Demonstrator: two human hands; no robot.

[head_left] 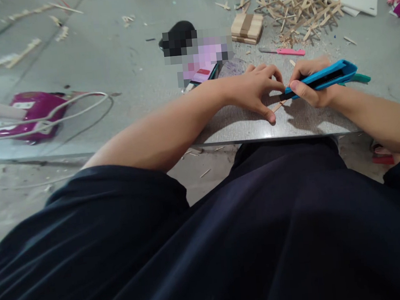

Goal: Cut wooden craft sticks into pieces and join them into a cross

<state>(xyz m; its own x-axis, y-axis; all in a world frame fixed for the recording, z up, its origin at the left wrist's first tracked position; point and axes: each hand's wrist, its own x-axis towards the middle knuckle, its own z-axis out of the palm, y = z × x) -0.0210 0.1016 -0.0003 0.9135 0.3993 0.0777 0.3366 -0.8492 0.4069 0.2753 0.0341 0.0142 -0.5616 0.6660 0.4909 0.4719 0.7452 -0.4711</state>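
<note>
My right hand [308, 82] is closed around a blue utility knife [330, 77], its tip pointing left. That dark tip meets a thin wooden stick [280, 105] at the table's front edge. My left hand [259, 88] is bent over the same stick, its thumb at the near end and its curled fingers toward the far side, holding it against the table. The stick's far end is partly hidden by the hands. A teal-green object [362, 78] lies behind the knife's handle. Just beyond my hands rests a pink-handled craft knife [291, 52].
A banded stack of wooden sticks [247, 28] stands near a loose pile of cut sticks [303, 10]. A phone [203, 70] and a black rounded object [182, 32] lie left of it. A magenta glue gun [29, 116] and its looped white cable occupy the left side.
</note>
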